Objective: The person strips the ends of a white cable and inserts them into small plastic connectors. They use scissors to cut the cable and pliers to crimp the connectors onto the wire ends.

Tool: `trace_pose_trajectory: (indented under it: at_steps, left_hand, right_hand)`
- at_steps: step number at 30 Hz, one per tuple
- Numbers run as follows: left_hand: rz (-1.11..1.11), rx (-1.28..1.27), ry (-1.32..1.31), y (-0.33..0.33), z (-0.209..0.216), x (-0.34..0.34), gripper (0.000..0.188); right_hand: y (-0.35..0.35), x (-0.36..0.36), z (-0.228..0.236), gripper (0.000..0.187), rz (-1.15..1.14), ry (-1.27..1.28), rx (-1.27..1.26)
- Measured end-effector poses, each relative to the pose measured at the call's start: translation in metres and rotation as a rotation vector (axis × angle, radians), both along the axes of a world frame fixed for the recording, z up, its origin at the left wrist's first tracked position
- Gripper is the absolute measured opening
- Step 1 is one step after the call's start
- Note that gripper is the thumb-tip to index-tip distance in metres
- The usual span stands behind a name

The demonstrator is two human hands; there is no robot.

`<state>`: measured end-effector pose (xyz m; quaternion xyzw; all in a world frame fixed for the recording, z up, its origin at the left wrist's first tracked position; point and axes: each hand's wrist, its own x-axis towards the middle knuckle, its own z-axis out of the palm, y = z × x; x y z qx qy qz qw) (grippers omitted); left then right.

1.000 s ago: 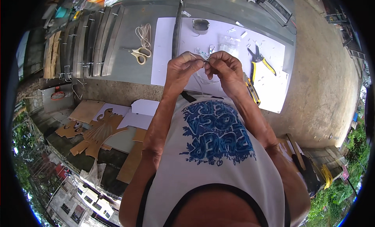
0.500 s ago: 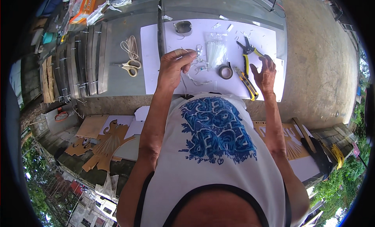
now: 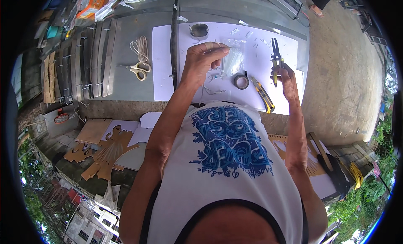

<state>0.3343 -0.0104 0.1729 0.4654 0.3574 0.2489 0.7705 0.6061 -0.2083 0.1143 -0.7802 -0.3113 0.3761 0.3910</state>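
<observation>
My left hand (image 3: 205,61) is pinched shut above the white sheet, its thumb and forefinger on a thin white strand (image 3: 217,44); whether that is wire or a plastic tie I cannot tell. Just beyond its fingertips lies a clear plastic bag (image 3: 233,61) of thin white strips. My right hand (image 3: 287,78) is closed round the handles of wire-stripping pliers (image 3: 276,55), whose dark jaws point away from me. Nearest to that hand on the sheet is a yellow and black utility knife (image 3: 263,95). A roll of black tape (image 3: 241,81) sits between the knife and the bag.
A dark metal strip (image 3: 174,42) lies across the white sheet (image 3: 163,84). Scissors (image 3: 139,70) and a coiled cord (image 3: 140,48) are left of it, then several more metal strips (image 3: 95,59). A small dark round container (image 3: 199,30) stands at the back. A person's foot (image 3: 317,10) shows far right.
My right hand has taken hold of the pliers and lifted them, jaws swinging away from me. My left hand has moved right and slightly away. A person's foot has appeared at the far right.
</observation>
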Motion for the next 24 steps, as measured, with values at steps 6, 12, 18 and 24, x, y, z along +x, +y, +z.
trace_pose_trajectory:
  at_steps: [6,12,18,24]
  left_hand:
    - [-0.016,0.076,-0.009,-0.003,0.012,0.03,0.019]
    - [-0.062,0.147,-0.064,-0.011,0.013,0.045,0.019]
    - [-0.065,0.179,-0.118,-0.014,0.012,0.043,0.019]
    - [-0.084,0.206,-0.108,-0.014,0.01,0.041,0.018]
  right_hand:
    - [-0.004,-0.083,0.066,0.052,-0.133,0.697,0.353]
    - [-0.003,-0.113,0.083,0.057,-0.083,0.56,0.246]
    - [-0.001,-0.119,0.092,0.062,-0.101,0.551,0.203]
    - [-0.001,-0.12,0.089,0.063,-0.071,0.472,0.188]
